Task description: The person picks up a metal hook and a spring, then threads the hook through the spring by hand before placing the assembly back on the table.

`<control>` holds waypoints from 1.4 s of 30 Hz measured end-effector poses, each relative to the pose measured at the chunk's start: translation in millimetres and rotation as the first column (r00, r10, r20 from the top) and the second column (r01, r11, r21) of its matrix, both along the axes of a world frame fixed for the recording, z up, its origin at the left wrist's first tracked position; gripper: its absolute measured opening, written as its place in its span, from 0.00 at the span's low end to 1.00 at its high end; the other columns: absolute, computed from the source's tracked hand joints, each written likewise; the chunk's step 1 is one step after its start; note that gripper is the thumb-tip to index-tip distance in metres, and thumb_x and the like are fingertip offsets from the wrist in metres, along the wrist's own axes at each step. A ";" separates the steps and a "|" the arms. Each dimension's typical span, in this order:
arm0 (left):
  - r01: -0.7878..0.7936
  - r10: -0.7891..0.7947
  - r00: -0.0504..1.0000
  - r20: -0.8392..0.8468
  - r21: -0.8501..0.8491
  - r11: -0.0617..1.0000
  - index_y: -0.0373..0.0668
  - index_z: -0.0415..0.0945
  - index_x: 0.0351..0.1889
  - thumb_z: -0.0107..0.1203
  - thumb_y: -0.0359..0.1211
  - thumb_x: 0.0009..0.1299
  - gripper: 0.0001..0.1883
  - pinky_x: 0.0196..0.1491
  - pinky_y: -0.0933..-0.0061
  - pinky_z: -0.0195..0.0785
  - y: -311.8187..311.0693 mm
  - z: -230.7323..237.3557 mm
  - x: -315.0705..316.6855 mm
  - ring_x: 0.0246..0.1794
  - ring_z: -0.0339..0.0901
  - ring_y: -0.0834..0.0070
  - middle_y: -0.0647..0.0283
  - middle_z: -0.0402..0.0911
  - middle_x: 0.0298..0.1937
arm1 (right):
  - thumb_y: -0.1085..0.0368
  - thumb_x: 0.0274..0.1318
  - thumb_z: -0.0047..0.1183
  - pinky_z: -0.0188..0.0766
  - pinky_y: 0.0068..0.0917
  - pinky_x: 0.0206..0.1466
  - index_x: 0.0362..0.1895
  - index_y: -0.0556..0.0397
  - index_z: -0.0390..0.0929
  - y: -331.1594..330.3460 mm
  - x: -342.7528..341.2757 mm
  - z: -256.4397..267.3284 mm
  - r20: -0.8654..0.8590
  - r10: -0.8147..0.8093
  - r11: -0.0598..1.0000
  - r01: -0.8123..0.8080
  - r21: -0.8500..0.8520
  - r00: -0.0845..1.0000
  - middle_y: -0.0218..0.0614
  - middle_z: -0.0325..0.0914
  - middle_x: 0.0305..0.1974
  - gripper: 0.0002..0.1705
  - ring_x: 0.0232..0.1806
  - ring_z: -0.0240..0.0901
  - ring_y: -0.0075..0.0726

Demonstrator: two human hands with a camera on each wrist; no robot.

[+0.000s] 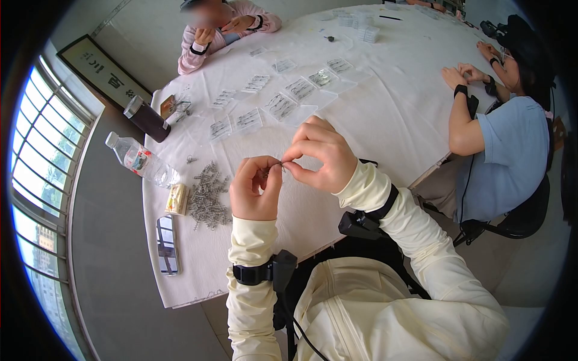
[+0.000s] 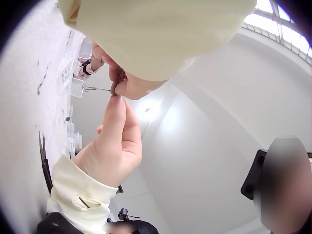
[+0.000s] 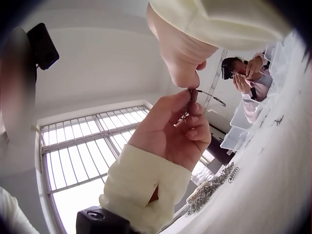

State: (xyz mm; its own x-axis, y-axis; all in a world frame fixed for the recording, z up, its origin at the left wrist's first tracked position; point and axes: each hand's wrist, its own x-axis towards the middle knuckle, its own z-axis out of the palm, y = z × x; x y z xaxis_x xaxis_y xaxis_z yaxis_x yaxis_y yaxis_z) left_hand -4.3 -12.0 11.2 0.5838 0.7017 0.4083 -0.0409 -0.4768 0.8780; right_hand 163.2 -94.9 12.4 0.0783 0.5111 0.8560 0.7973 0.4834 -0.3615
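Note:
My left hand (image 1: 256,186) and right hand (image 1: 322,153) meet fingertip to fingertip above the near part of the white-clothed table. Between their thumbs and forefingers they pinch a thin wire piece (image 3: 212,97), whose dark looped end sticks out past the fingers in both wrist views. Small metal coils (image 2: 121,76) show among the curled fingers of my left hand. Just left of that hand lies a heap of small wire springs (image 1: 208,195). The exact joint of the wire is hidden by the fingertips.
Clear plastic boxes (image 1: 281,106) with wire pieces stand beyond my hands. At left are a water bottle (image 1: 141,159), dark thermos (image 1: 147,119), small yellow pack (image 1: 176,200) and phone (image 1: 168,243). Scissors (image 2: 45,165) lie near my right hand. Other people sit across and at right.

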 end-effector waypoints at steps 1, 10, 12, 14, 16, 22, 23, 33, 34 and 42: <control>0.000 0.000 1.000 0.000 0.000 1.000 0.33 0.78 0.43 0.56 0.23 0.73 0.03 0.37 0.86 0.63 -0.5 -0.1 1.1 0.33 0.69 0.89 0.72 0.78 0.36 | 0.75 0.39 0.67 0.67 0.31 0.45 0.30 0.48 0.84 0.1 0.0 -0.1 0.020 -0.017 1.000 0.017 0.006 1.000 0.26 0.75 0.31 0.11 0.38 0.70 0.35; -0.064 0.062 0.997 0.035 0.059 0.996 0.36 0.82 0.38 0.62 0.24 0.66 0.04 0.31 0.81 0.63 -2.8 -1.3 6.5 0.27 0.69 0.84 0.66 0.79 0.34 | 0.75 0.38 0.64 0.66 0.32 0.46 0.29 0.48 0.79 0.8 -3.5 0.9 0.045 -0.087 0.996 0.086 0.020 0.995 0.27 0.73 0.31 0.11 0.38 0.70 0.36; -0.071 0.068 0.997 0.032 0.078 0.994 0.36 0.83 0.38 0.62 0.24 0.66 0.04 0.30 0.80 0.63 -2.8 -1.9 6.8 0.26 0.69 0.84 0.66 0.79 0.34 | 0.76 0.39 0.63 0.67 0.33 0.46 0.28 0.49 0.78 1.5 -3.4 -0.1 0.034 -0.090 0.996 0.089 0.017 0.995 0.28 0.73 0.31 0.10 0.38 0.70 0.37; -0.066 0.063 0.997 0.034 0.071 0.995 0.37 0.83 0.39 0.62 0.24 0.66 0.04 0.30 0.80 0.63 -2.3 -1.8 6.4 0.26 0.69 0.84 0.66 0.79 0.34 | 0.76 0.41 0.62 0.68 0.32 0.44 0.28 0.50 0.78 3.6 -2.3 -3.0 -0.045 -0.045 0.999 0.044 -0.028 0.998 0.29 0.73 0.31 0.09 0.37 0.70 0.36; -0.061 0.059 0.998 0.037 0.064 0.996 0.37 0.83 0.39 0.62 0.24 0.67 0.05 0.30 0.80 0.63 -1.7 -2.1 6.3 0.26 0.69 0.84 0.66 0.80 0.34 | 0.74 0.42 0.63 0.68 0.32 0.44 0.28 0.50 0.78 3.8 -2.5 -3.6 -0.103 -0.016 0.998 0.009 -0.062 0.995 0.28 0.73 0.31 0.08 0.37 0.71 0.35; -0.018 0.021 0.998 -0.055 0.062 0.998 0.32 0.79 0.46 0.59 0.24 0.73 0.06 0.39 0.85 0.65 -1.0 0.5 2.8 0.35 0.71 0.88 0.69 0.81 0.37 | 0.74 0.46 0.62 0.69 0.29 0.42 0.30 0.53 0.78 2.7 -1.8 -3.8 -0.317 0.077 0.973 -0.140 -0.181 0.945 0.30 0.74 0.32 0.06 0.35 0.72 0.32; -0.001 0.002 0.999 -0.040 0.021 1.000 0.33 0.79 0.45 0.58 0.25 0.73 0.06 0.39 0.85 0.65 -1.3 1.1 2.8 0.35 0.71 0.89 0.70 0.80 0.37 | 0.75 0.46 0.62 0.68 0.28 0.42 0.30 0.53 0.78 1.7 -1.6 -3.0 -0.371 0.085 0.958 -0.179 -0.225 0.925 0.30 0.75 0.32 0.06 0.34 0.71 0.30; 0.080 -0.071 0.995 0.066 -0.152 0.985 0.34 0.77 0.42 0.55 0.25 0.75 0.04 0.36 0.86 0.60 -2.9 7.1 -0.4 0.33 0.67 0.90 0.74 0.77 0.35 | 0.76 0.41 0.64 0.68 0.30 0.43 0.30 0.50 0.82 -4.5 -4.7 4.9 -0.106 0.085 0.996 -0.086 -0.005 0.991 0.29 0.75 0.33 0.10 0.37 0.70 0.34; 0.080 -0.071 0.995 0.066 -0.153 0.985 0.34 0.77 0.42 0.55 0.25 0.75 0.04 0.36 0.86 0.60 -2.5 6.4 0.0 0.33 0.67 0.90 0.74 0.77 0.35 | 0.76 0.40 0.64 0.68 0.30 0.43 0.30 0.50 0.82 -3.8 -5.2 3.9 -0.084 0.061 0.998 -0.061 -0.004 0.995 0.29 0.75 0.33 0.10 0.38 0.70 0.35; 0.017 -0.016 0.999 0.030 -0.024 1.000 0.35 0.77 0.41 0.55 0.23 0.73 0.02 0.37 0.86 0.62 -1.4 2.9 1.7 0.34 0.68 0.90 0.73 0.77 0.36 | 0.76 0.39 0.66 0.68 0.30 0.43 0.30 0.50 0.83 -1.7 -5.1 2.2 -0.060 0.008 1.000 -0.007 0.017 0.998 0.28 0.74 0.31 0.11 0.37 0.69 0.34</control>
State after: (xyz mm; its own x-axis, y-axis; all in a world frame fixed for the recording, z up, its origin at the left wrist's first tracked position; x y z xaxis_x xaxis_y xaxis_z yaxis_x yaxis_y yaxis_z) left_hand -2.6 -13.4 14.1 0.5831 0.7022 0.4086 -0.0749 -0.4543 0.8877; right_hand 158.1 -96.6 14.6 0.1260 0.4975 0.8583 0.7710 0.4953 -0.4003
